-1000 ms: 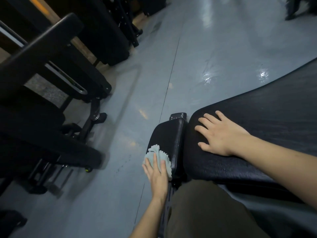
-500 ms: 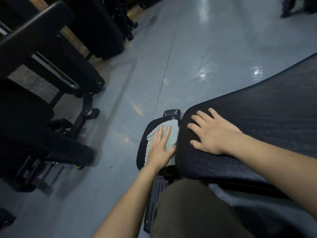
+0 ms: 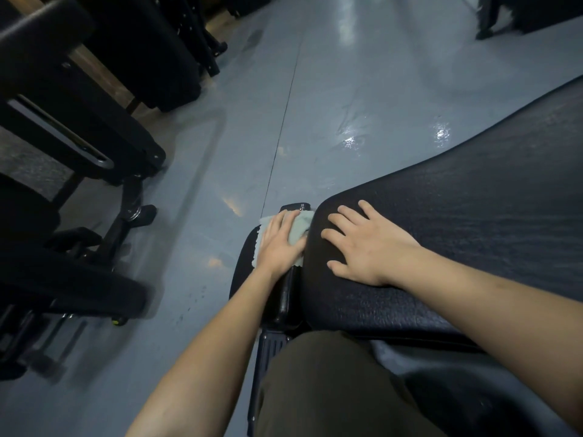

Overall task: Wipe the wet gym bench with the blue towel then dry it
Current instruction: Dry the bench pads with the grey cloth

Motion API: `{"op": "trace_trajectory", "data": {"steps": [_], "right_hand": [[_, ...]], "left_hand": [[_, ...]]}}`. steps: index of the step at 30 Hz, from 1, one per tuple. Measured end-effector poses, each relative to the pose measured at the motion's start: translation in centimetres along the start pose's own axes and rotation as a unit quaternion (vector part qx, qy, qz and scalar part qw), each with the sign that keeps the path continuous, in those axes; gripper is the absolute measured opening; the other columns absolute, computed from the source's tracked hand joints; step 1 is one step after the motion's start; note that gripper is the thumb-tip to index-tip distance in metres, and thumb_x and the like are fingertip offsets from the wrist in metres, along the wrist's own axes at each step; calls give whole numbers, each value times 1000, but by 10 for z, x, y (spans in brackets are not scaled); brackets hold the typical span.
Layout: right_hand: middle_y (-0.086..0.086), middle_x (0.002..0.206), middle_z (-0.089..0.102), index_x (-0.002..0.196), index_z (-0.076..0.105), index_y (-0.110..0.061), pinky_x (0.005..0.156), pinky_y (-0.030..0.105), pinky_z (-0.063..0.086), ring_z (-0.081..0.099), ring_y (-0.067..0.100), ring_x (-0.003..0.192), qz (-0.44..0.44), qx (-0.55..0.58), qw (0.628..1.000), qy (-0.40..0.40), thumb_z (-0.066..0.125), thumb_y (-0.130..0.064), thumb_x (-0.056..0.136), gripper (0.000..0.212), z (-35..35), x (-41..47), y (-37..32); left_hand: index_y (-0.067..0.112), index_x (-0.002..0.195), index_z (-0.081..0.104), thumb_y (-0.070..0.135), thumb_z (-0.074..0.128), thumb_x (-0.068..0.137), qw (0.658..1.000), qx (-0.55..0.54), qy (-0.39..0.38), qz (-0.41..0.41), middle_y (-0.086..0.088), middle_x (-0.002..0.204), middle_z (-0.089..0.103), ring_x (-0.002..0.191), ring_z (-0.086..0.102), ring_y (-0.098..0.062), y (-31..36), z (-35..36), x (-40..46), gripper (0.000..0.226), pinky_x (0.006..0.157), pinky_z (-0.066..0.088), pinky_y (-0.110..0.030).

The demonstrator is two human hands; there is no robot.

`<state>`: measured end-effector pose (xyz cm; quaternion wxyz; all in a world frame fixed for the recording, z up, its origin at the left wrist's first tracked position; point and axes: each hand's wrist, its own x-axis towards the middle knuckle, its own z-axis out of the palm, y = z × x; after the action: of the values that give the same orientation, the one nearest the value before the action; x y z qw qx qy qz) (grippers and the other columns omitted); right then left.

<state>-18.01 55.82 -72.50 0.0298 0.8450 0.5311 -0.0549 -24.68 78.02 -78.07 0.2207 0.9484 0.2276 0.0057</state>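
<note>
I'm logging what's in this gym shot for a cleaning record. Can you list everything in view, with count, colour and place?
Towel: one, pale blue, on the small seat pad, under the left hand.
Small seat pad: one, black, centre, left of the long pad.
Long bench pad: one, black and textured, right side.
Bench frame: one, black, below the seat pad.
Other gym equipment: several black padded pieces on metal frames, left side; count unclear.
Floor: grey-blue and glossy, with a thin dark seam.
Trouser leg: one, olive, bottom centre.
Left hand: flat on the towel.
Right hand: fingers spread flat on the long bench pad.
</note>
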Motion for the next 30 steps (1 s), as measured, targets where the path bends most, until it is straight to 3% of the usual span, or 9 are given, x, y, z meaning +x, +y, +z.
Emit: {"op": "trace_trajectory", "data": {"steps": [4,12,17,21,25,30], "right_hand": [[11,164,17,156,23,-21,122,54,4,4,31,153,0,1,1000,-7,20,-61,99,69,-2,-1,-1],[12,165,15,156,23,-20,122,55,4,4,32,154,-3,3,1000,-10,20,-59,100,68,-6,-6,0],[14,165,15,156,23,-19,122,56,2,3,33,153,-4,8,1000,-12,21,-58,101,68,-4,-5,0],[14,164,18,155,25,-19,122,57,4,6,34,153,-7,10,1000,2,22,-58,100,68,-2,-2,1],[15,164,17,155,26,-18,122,57,4,6,34,153,-4,15,1000,2,24,-58,100,68,-2,-3,1],[15,162,21,152,31,-17,122,56,4,9,34,152,-1,19,1000,16,25,-58,100,67,-1,-3,0]], "left_hand": [[55,151,14,59,48,95,999,18,-31,-17,18,166,1,152,1,-6,-11,1,-42,66,123,11,-39],[58,149,8,70,32,88,998,60,29,-2,21,165,5,152,3,-3,-34,17,-135,66,124,16,-38],[62,147,0,86,26,81,999,41,-19,-13,24,164,-7,152,-5,-5,-37,6,-116,75,123,8,-40],[60,145,-4,83,30,80,998,0,-59,-36,21,163,-14,151,-15,-5,-26,0,-75,77,123,-1,-41],[50,153,1,80,36,77,997,0,-62,-41,13,166,-11,152,-15,-9,-16,-3,-30,89,123,-2,-42],[49,154,12,76,37,86,997,-6,-38,-67,13,167,1,153,-4,-12,-12,-5,-4,77,124,4,-48]]}}
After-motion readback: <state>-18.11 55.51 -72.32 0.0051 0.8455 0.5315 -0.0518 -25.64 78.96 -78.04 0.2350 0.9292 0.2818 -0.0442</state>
